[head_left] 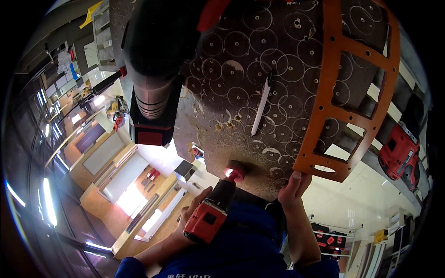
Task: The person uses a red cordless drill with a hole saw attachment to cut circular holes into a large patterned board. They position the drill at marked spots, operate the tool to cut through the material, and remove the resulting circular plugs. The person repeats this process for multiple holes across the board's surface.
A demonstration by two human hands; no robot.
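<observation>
The red drill (205, 223) sits at lower centre, gripped by my left hand's fingers (189, 214), its long axis slanting up and right to a round red bit (235, 171). Further right, my right hand (291, 189), the nearer one, pinches the lower-left corner of the orange frame (320, 109), which runs lengthwise toward the upper right over the desk (222, 105). Pale lettering (187, 276) crosses my blue shirt (248, 229), cut by the lower edge.

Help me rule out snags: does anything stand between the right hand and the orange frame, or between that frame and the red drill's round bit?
Nothing visible does. The right hand holds the orange frame by its near corner, and only dusty board shows between it and the round bit of the red drill.
</observation>
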